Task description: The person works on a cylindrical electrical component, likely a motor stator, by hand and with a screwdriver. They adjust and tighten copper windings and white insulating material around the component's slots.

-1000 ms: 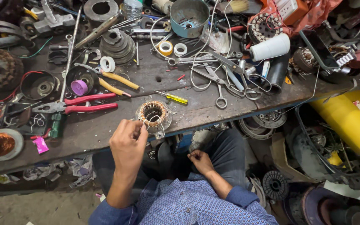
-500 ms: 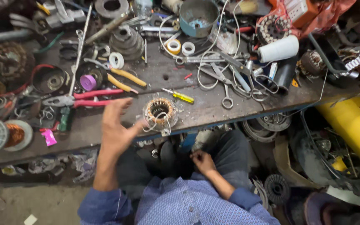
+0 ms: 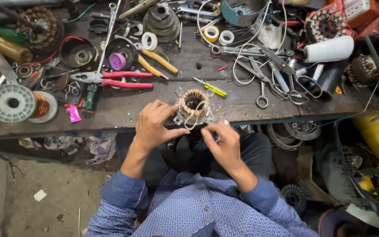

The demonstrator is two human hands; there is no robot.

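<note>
The stator (image 3: 194,104) stands at the near edge of the bench (image 3: 123,112), copper windings inside. Our left hand (image 3: 154,125) touches its side with fingers loosely open. Our right hand (image 3: 222,140) pinches a thin wire (image 3: 197,117) from it. Red pliers (image 3: 110,80) lie further left.

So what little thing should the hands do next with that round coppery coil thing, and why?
Probably the right hand should draw the loose pale wire loop snug. The loop hangs slack over the front of the motor stator at the bench edge, and the left hand is already against the stator's side, seemingly bracing it.
</note>
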